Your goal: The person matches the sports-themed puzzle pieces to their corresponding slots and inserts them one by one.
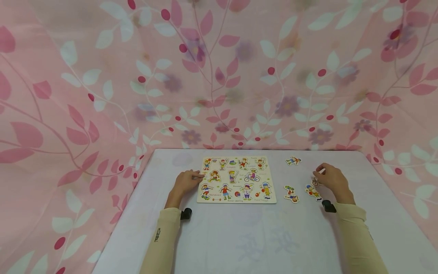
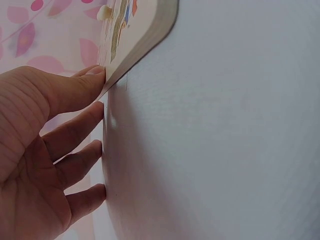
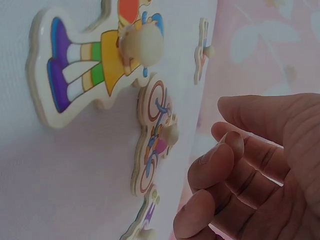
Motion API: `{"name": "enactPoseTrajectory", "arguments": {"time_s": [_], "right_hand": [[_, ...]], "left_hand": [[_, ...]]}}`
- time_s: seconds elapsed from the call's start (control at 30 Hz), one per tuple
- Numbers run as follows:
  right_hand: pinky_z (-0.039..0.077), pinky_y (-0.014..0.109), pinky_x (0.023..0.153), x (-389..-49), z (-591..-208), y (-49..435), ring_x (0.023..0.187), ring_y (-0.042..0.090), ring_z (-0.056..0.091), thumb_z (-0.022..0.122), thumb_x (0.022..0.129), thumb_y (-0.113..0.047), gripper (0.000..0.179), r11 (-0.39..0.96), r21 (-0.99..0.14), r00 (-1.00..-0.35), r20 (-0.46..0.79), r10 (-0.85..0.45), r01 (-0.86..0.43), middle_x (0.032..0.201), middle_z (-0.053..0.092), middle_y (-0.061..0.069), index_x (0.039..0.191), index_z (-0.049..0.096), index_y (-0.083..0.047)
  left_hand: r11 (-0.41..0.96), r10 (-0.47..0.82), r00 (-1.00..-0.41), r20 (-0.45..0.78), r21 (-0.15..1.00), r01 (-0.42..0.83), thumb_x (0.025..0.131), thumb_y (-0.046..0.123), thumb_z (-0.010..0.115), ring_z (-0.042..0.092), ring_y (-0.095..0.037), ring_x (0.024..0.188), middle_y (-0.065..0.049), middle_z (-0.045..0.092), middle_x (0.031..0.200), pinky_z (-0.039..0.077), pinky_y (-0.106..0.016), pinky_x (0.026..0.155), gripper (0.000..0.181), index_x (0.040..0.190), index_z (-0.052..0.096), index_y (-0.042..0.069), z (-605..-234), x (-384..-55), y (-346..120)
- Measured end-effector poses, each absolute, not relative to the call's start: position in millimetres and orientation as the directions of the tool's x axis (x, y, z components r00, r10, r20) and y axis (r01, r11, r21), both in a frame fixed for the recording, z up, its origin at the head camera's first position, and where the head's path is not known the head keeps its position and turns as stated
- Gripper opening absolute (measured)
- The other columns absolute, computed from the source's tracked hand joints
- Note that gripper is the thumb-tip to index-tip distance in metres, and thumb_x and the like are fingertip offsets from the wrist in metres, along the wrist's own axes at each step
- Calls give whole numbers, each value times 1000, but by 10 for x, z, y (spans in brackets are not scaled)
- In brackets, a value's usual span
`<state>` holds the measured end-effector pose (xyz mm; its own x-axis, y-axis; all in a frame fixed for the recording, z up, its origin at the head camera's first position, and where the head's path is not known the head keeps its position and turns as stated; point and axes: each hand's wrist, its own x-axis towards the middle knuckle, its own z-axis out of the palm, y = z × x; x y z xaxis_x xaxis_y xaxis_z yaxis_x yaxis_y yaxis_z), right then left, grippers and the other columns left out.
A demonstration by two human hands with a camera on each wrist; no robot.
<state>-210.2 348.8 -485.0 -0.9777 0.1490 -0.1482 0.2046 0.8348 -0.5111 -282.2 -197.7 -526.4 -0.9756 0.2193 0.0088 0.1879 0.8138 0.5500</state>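
My left hand [image 1: 186, 182] is at the left edge of a wooden puzzle board [image 2: 150, 30] with sports figures. In the left wrist view its thumb touches the board's edge, and the other fingers are spread against the table. To the board's right, my right hand [image 1: 332, 180] hovers over a bicycle piece [image 3: 155, 135]. Its fingers are loosely bent and apart from the piece's knob [image 3: 170, 134], with nothing visible between them. Beside the bicycle lies a figure piece in yellow shorts [image 3: 112, 55]. A piece with a purple part [image 3: 147, 215] is cut off at that view's bottom.
Two more loose pieces lie right of the board: an upside-down figure [image 1: 291, 194] and a figure in blue [image 1: 293, 160] farther back. The white-covered table [image 1: 239, 236] meets a pink floral curtain [image 1: 219, 76] behind.
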Motion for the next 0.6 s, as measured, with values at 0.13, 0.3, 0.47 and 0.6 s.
{"name": "enactPoseTrajectory", "arguments": {"time_s": [0.13,0.3,0.47,0.6], "right_hand": [[47,39,59,-2103,-4903,3534,78,32,58,60,96,-29,35,840,-508,-982,-128,142,188,97,63,24,110,57,3],[46,39,59,-2087,-4949,3571,78,32,59,60,95,-29,33,841,-509,-983,-118,141,182,95,64,23,107,58,2],[45,40,62,-2049,-4987,3593,80,32,58,61,94,-27,32,842,-500,-978,-152,146,203,92,63,20,107,57,2],[44,41,63,-2032,-5008,3601,80,32,57,62,93,-26,31,844,-498,-979,-149,142,199,91,62,19,106,56,2]], "left_hand": [[813,221,-975,8,552,189,91,23,72,43,-35,136,-4,63,130,29,-53,112,21,111,77,17,-5265,-2824,-1976],[816,221,-975,19,543,196,90,23,72,44,-36,135,-4,64,129,30,-53,112,22,110,78,17,-5257,-2819,-1977],[816,227,-974,16,543,199,90,22,72,44,-36,135,-5,63,130,31,-53,112,21,110,77,17,-5267,-2820,-1978],[824,225,-974,23,530,202,91,22,72,44,-37,134,-4,63,130,31,-53,111,20,110,78,18,-5278,-2828,-1980]]}}
